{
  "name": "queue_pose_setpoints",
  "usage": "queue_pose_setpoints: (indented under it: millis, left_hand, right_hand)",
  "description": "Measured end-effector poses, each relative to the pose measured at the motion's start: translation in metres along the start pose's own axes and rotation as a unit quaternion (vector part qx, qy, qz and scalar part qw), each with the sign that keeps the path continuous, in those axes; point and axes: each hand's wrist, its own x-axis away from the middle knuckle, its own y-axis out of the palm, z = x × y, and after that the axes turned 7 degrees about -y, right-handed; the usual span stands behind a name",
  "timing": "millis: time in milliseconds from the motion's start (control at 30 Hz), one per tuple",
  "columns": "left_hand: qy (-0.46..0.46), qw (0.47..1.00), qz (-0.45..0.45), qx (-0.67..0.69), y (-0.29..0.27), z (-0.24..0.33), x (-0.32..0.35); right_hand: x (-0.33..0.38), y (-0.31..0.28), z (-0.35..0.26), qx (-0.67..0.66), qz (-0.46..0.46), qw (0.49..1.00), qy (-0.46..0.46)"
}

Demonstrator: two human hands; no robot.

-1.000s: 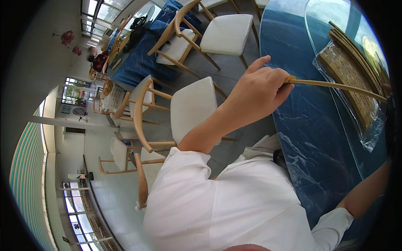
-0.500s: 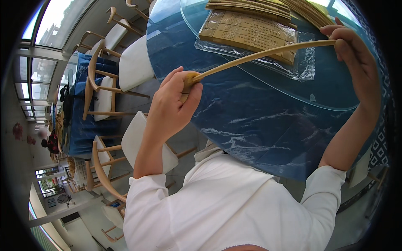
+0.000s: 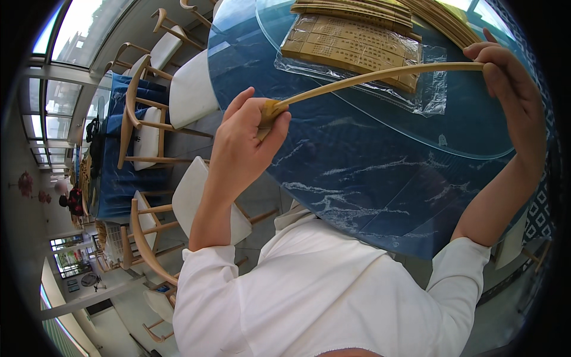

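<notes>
A long, thin tan bamboo strip [image 3: 369, 76] bows gently upward between my two hands above the table. My left hand [image 3: 238, 140] is closed around its left end, where a thicker yellow-tan part shows between thumb and fingers. At the other end, my right hand [image 3: 516, 95] pinches the tip between thumb and fingers. Beyond the strip lies a flat bundle of bamboo slips [image 3: 351, 47] with rows of small dark writing, in a clear plastic wrapper [image 3: 435, 98]. More tan slips [image 3: 443, 21] lie behind it, partly cut off by the upper edge.
A round glass turntable [image 3: 470, 137] sits on the blue marble-patterned table [image 3: 357, 202]. White-seated wooden chairs [image 3: 193, 89] stand to the left, with another blue-covered table [image 3: 113, 190] past them. Patterned dark cloth [image 3: 540, 208] shows at the far right.
My right hand has shifted slightly to the right with the strip's tip. My left hand has barely moved and keeps its hold; the strip stays bowed.
</notes>
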Motion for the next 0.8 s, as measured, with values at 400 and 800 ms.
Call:
queue_pose_setpoints:
  millis: [400,800]
  left_hand:
    - [-0.022,0.999,0.024,0.027,0.000,0.000,-0.001]
    - [-0.031,0.995,-0.075,0.058,-0.025,-0.005,0.011]
  right_hand:
    - [-0.001,-0.004,-0.014,-0.003,-0.045,0.999,0.000]
    - [-0.010,0.008,-0.025,-0.111,-0.019,0.993,0.040]
